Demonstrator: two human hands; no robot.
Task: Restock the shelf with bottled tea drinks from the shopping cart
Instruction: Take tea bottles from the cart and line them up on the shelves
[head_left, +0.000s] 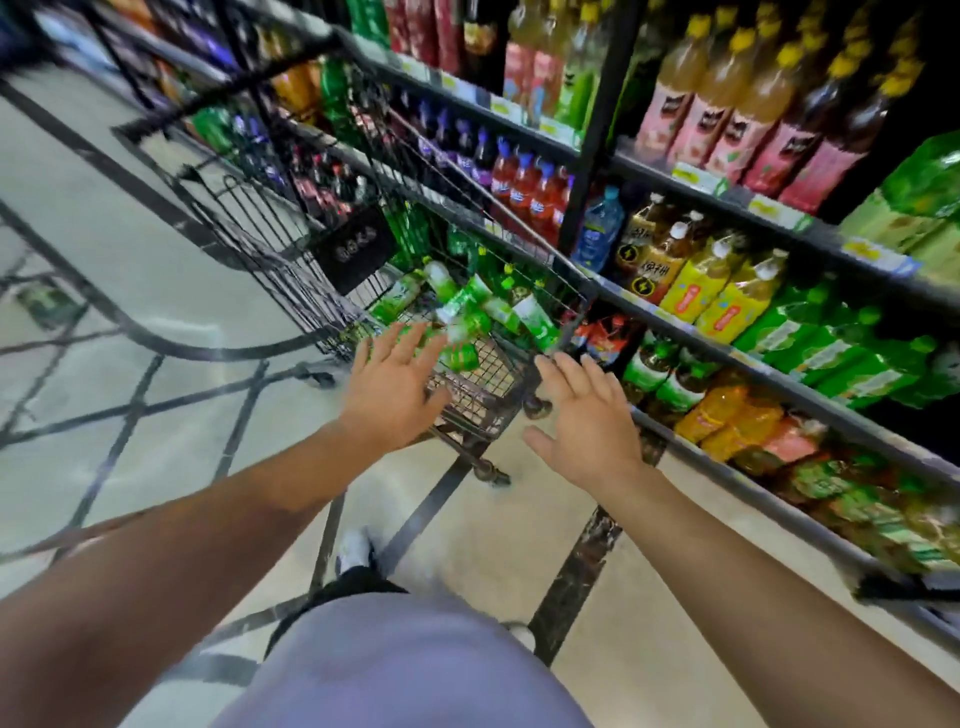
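Observation:
A black wire shopping cart (270, 244) stands ahead of me beside the drink shelves. Several green-labelled tea bottles (467, 306) lie piled in its lower basket. My left hand (395, 384) reaches out over the near end of the basket with fingers spread, holding nothing. To its right, my right hand (587, 415) is also stretched forward with straight fingers, empty, just short of the cart's near corner. The whole view is blurred by motion.
Shelves (727, 358) on the right hold many bottled drinks: green-labelled tea, yellow and orange bottles, pink ones higher up, red and purple farther back. Tiled floor (130, 415) with dark lines spreads to the left. My shoe (356, 551) shows below.

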